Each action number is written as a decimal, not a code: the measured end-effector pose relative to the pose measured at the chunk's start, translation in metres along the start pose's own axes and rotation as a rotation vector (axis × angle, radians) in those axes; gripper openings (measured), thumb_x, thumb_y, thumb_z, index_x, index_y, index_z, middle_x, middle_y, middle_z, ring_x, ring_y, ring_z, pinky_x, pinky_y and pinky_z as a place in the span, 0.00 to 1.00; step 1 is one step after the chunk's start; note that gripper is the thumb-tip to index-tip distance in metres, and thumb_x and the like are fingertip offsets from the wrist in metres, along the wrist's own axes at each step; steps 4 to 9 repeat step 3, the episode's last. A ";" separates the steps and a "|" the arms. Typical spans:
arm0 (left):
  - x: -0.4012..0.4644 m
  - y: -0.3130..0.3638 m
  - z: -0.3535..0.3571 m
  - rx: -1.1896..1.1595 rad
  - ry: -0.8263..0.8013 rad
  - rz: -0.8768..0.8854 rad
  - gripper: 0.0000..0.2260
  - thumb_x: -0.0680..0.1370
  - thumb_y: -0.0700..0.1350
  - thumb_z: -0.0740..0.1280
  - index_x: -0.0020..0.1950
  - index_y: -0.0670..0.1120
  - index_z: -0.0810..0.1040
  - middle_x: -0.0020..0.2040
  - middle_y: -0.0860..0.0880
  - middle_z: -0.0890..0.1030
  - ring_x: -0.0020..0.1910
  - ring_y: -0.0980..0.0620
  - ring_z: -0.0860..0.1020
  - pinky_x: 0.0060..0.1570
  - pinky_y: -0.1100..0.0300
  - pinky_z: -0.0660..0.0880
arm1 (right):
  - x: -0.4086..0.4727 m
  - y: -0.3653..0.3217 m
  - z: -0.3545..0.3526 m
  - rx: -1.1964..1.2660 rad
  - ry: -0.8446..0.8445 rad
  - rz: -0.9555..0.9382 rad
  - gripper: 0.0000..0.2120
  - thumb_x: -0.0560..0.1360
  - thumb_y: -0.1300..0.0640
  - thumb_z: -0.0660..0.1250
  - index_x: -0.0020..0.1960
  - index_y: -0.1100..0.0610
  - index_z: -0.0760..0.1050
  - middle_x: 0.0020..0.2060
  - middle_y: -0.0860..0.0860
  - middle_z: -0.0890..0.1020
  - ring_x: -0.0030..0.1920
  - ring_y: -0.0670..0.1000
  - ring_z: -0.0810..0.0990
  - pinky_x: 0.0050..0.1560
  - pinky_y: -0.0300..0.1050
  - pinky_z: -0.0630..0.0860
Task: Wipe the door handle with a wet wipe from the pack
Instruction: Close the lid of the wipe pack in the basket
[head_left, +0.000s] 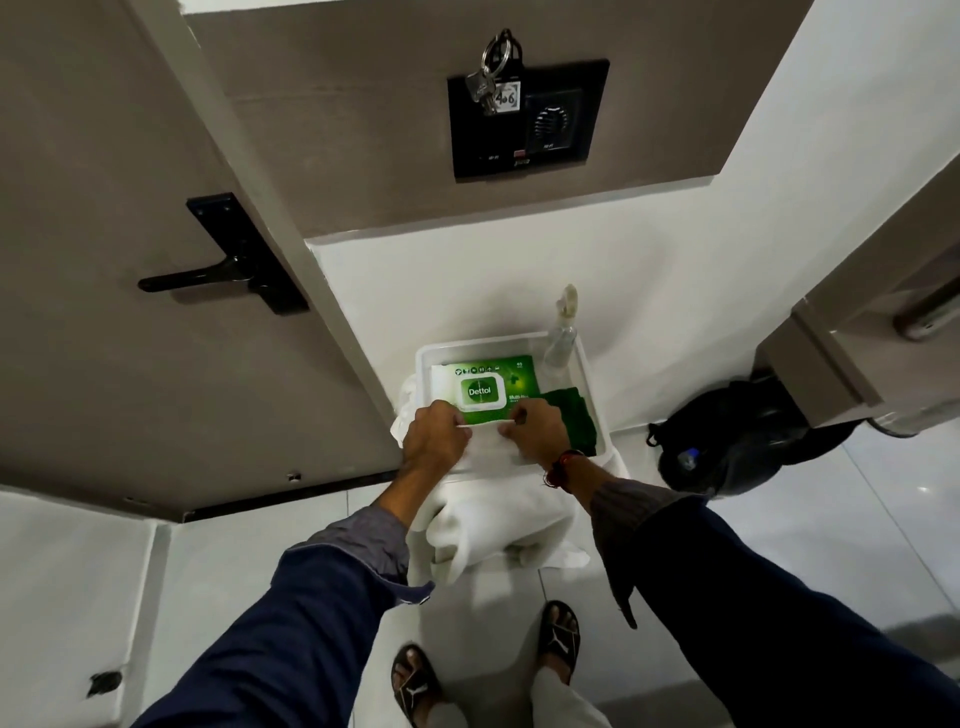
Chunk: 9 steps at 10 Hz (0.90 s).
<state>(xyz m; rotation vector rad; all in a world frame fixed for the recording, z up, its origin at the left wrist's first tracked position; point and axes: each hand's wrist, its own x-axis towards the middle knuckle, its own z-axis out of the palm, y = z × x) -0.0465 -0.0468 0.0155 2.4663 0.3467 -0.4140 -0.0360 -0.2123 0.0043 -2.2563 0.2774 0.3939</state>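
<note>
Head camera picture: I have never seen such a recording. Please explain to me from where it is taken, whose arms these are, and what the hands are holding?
The single picture comes from a wide-angle camera worn on a person's head, looking down. No machine is here: the two arms in dark blue sleeves belong to that person. The left hand and right hand each pinch one end of a thin white wet wipe, stretched between them. Just behind it lies the green wipe pack inside a white plastic tub, together with a clear spray bottle and a dark green cloth. White towels hang over the tub's near edge. The black lever door handle is on the brown door to the left, untouched.
</note>
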 end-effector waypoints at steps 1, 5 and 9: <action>0.002 -0.007 0.007 0.114 0.014 0.021 0.11 0.78 0.46 0.69 0.57 0.43 0.82 0.58 0.39 0.82 0.59 0.37 0.80 0.58 0.48 0.79 | -0.005 -0.001 0.012 -0.121 0.015 0.010 0.08 0.76 0.62 0.71 0.54 0.63 0.78 0.51 0.59 0.84 0.52 0.60 0.83 0.55 0.55 0.82; -0.004 -0.012 -0.007 0.260 0.071 0.129 0.08 0.80 0.42 0.64 0.55 0.43 0.80 0.57 0.40 0.83 0.58 0.36 0.81 0.54 0.46 0.80 | -0.012 -0.013 0.010 -0.262 0.079 -0.058 0.16 0.76 0.67 0.63 0.62 0.60 0.76 0.55 0.60 0.83 0.55 0.63 0.83 0.53 0.54 0.82; -0.004 -0.012 -0.007 0.260 0.071 0.129 0.08 0.80 0.42 0.64 0.55 0.43 0.80 0.57 0.40 0.83 0.58 0.36 0.81 0.54 0.46 0.80 | -0.012 -0.013 0.010 -0.262 0.079 -0.058 0.16 0.76 0.67 0.63 0.62 0.60 0.76 0.55 0.60 0.83 0.55 0.63 0.83 0.53 0.54 0.82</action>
